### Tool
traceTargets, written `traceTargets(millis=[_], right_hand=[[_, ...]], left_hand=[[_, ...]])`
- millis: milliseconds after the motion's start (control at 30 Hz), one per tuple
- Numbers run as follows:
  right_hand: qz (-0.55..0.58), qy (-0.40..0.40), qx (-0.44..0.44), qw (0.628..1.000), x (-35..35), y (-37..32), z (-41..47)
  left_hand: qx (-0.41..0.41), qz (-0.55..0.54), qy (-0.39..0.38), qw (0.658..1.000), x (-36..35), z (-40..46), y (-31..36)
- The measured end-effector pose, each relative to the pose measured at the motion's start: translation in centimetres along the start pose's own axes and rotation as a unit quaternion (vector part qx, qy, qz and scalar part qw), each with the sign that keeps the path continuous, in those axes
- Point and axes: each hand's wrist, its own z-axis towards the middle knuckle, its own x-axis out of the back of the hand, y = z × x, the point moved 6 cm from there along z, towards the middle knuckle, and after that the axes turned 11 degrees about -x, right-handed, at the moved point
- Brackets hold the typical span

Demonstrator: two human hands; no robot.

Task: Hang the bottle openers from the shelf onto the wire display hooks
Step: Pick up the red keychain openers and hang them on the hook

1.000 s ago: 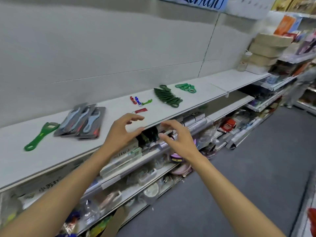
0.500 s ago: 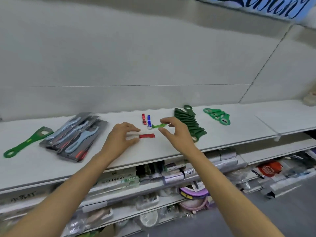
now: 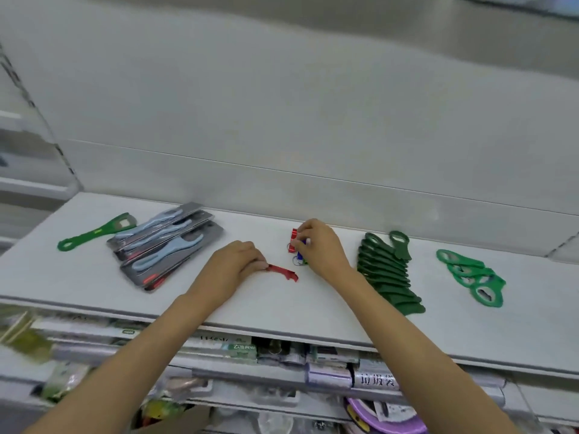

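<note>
On the white shelf [image 3: 282, 311] my left hand [image 3: 233, 266] pinches one end of a flat red bottle opener [image 3: 283, 272] that lies on the surface. My right hand [image 3: 318, 249] closes over a cluster of small keyring openers, red [image 3: 294, 235] and blue [image 3: 300, 255], partly hidden under its fingers. A fanned stack of dark green openers [image 3: 388, 274] lies right of that hand, and bright green ring-shaped openers [image 3: 473, 277] lie farther right. No wire hooks are in view.
Left on the shelf lie grey carded packs with light blue openers [image 3: 166, 245] and a long green opener [image 3: 94, 234]. A plain white back panel [image 3: 282, 120] rises behind. Lower shelves [image 3: 282, 364] hold packed goods.
The view swung up and closer to the shelf. My left hand reached the flat red opener and pinched it. My right hand moved back over the small keyring openers.
</note>
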Motion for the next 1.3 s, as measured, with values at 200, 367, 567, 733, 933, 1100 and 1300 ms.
traceTargets(millis=[200, 367, 567, 733, 933, 1100, 1300], right_hand=[[-0.032, 0.005, -0.007, 0.999, -0.3, 1.1, 1.4], [-0.047, -0.017, -0.009, 0.999, -0.3, 1.0, 2.2], [-0.134, -0.054, 0.015, 0.989, -1.3, 0.0, 2.3], [-0.139, -0.021, 0.039, 0.989, -1.0, -0.6, 2.3], [0.029, -0.043, 0.028, 0.998, 1.0, -0.8, 1.9], [0.200, -0.021, 0.010, 0.980, 2.0, -0.4, 1.5], [0.266, -0.045, 0.022, 0.963, 2.1, -1.8, 1.4]], left_hand=[[0.077, -0.078, 0.054, 0.992, 1.5, -0.7, 0.0], [0.119, -0.083, 0.105, 0.984, 2.4, -0.6, -0.3], [0.138, -0.123, 0.140, 0.973, 3.3, -0.7, 0.2], [0.141, -0.143, 0.161, 0.966, 3.7, -0.9, 0.5], [0.134, -0.150, 0.178, 0.963, 4.4, -0.8, 1.1], [0.128, -0.172, 0.207, 0.955, 4.7, -0.9, 1.0], [0.155, -0.187, 0.232, 0.942, 5.4, -1.6, 1.5]])
